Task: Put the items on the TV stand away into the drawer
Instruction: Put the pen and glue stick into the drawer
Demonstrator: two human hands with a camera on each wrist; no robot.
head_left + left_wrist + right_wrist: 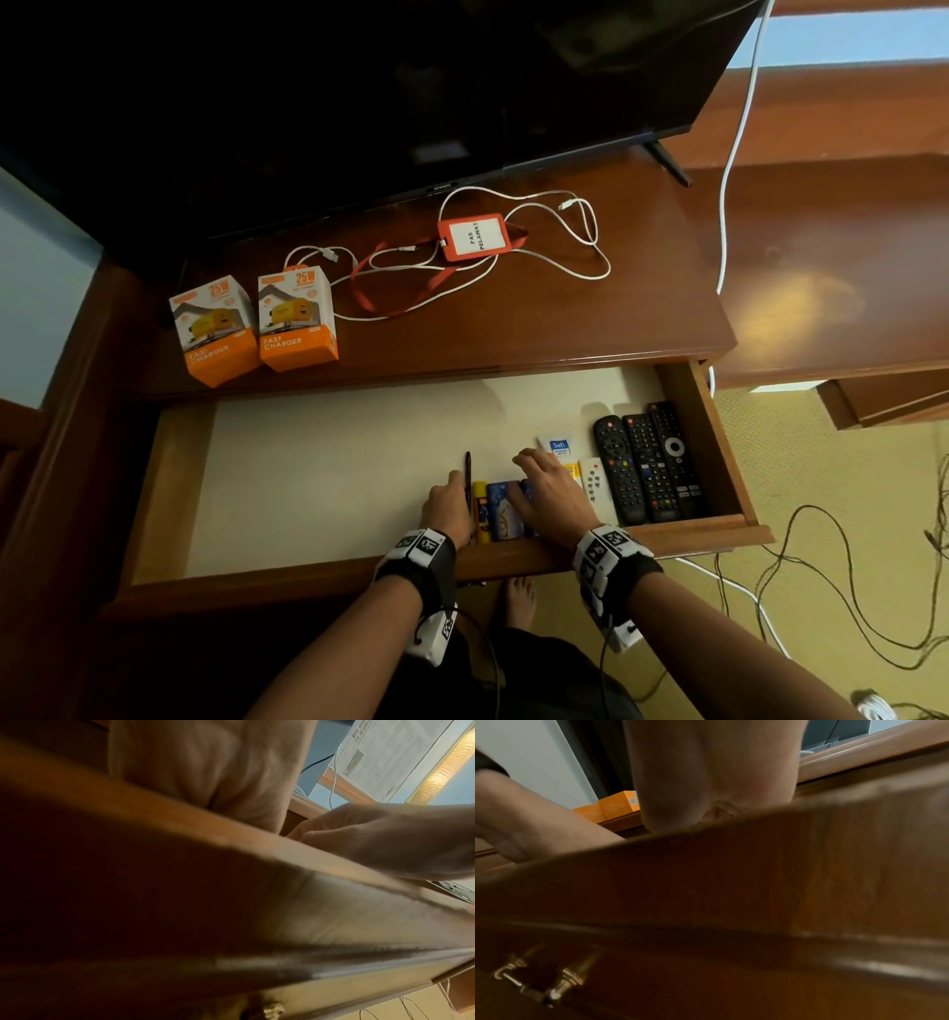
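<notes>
The drawer (334,570) of the TV stand (590,329) is pulled out. My left hand (453,496) reaches into it with curled fingers and pinches a dark pen (468,465) lying beside a yellow glue stick (480,509). My right hand (539,473) lies flat with straight fingers on blue packets (503,511). On the stand top sit two orange charger boxes (218,329) (298,318), a red badge holder with lanyard (475,236) and white cables (565,241). Both wrist views show only a palm (205,760) (713,770) behind the drawer front.
Three black remotes (649,462), a white remote (595,485) and a Safi sachet (558,446) fill the drawer's right end. A TV (359,92) overhangs the stand's back. Cables (821,591) trail on the carpet at right. The drawer pull (539,981) hangs on the front.
</notes>
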